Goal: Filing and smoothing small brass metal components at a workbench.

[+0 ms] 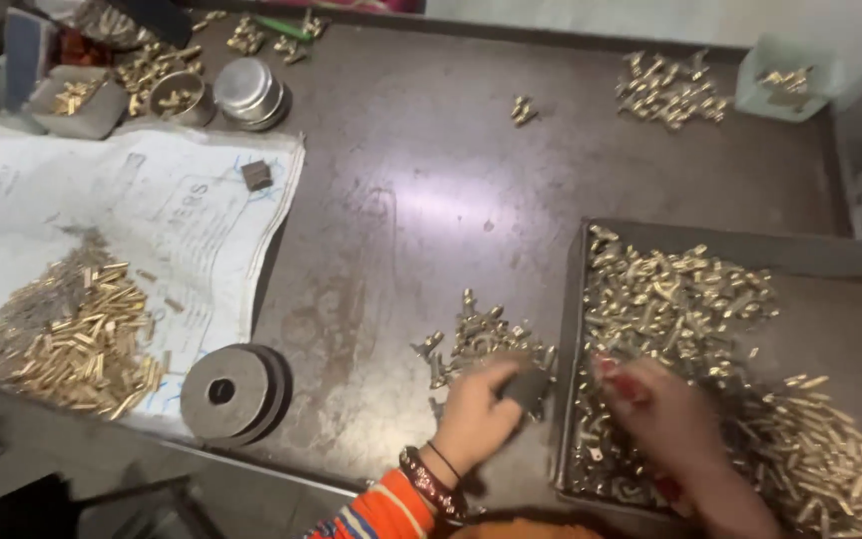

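My left hand (pixel 476 414) rests on the dark metal table (pixel 421 200) and is closed around a small dark block (pixel 526 387), right beside a small heap of brass fittings (pixel 481 339). My right hand (pixel 660 414) is blurred and lies inside a shallow dark metal tray (pixel 820 255), fingers down among the many brass fittings (pixel 680 294) heaped there. Whether it holds one I cannot tell. Bangles and an orange striped sleeve (pixel 381 509) show at my left wrist.
A white sack sheet (pixel 152 210) at left carries a pile of brass rods (pixel 87 344) and a small dark cube (pixel 256 175). A round metal disc (pixel 231 391) lies at the near edge. Metal bowls (pixel 246 92) and more brass parts (pixel 665 92) sit at the back.
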